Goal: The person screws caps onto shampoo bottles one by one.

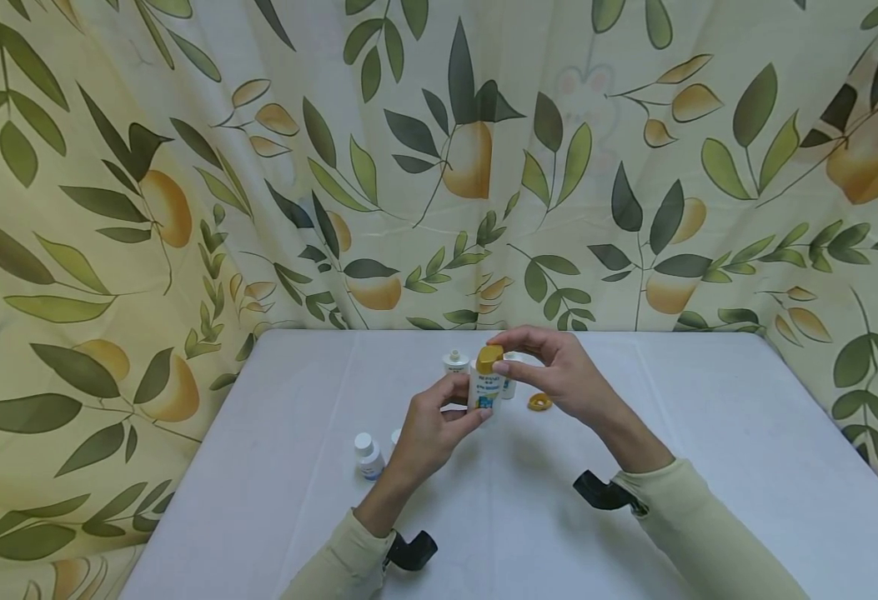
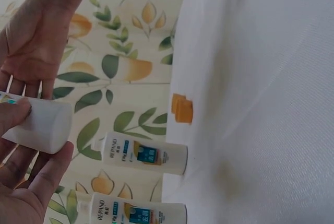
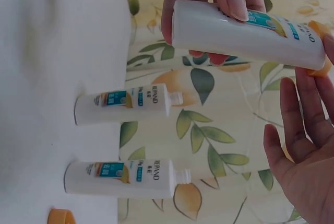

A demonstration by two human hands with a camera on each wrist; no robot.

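Note:
My left hand (image 1: 433, 421) grips a white shampoo-type bottle (image 1: 486, 390) round its body and holds it upright above the table. An orange cap (image 1: 489, 359) sits on its top, and the right hand (image 1: 562, 371) pinches this cap between thumb and fingers. In the right wrist view the bottle (image 3: 235, 33) shows a blue-green and yellow label. Behind the hands stand two matching bottles (image 3: 122, 104) without caps, their bare necks showing. Loose orange caps (image 2: 182, 110) lie on the table near them.
At the left of the white-covered table (image 1: 273, 433) stands a small white bottle (image 1: 368, 457), with another partly hidden behind the left forearm. A leaf-and-fruit patterned curtain (image 1: 258, 167) hangs along the back and left. Black wrist mounts (image 1: 602, 490) stick out from the sleeves.

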